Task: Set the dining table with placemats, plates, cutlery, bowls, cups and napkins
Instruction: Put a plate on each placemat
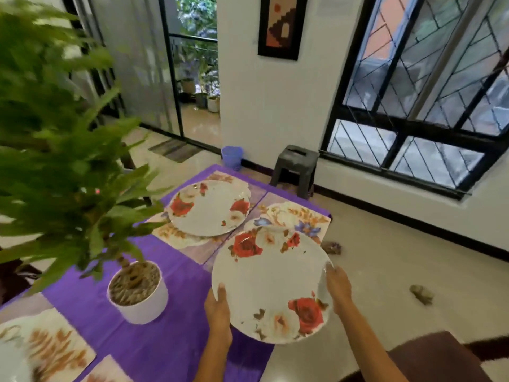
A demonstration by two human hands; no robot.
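Left hand (pixel 218 307): grips the near plate (pixel 271 282) at its left rim; thumb on top
Right hand (pixel 338 288): grips its right rim
Far plate (pixel 209 209): lies on a placemat (pixel 176 232); counter (pixel 165 321) below

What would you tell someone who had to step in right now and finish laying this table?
Left hand: grips the near-left rim of the rose plate, thumb on top.
Right hand: holds the plate's right rim.
The plate is held over the table's near-right edge, partly above the bare floral placemat at the far right corner.
Done: a matching plate lies on the far left placemat; more placemats are laid at the near left, beside the potted plant.
Left: set this plate on the bare placemat. No cutlery, bowls, cups or napkins are in view.
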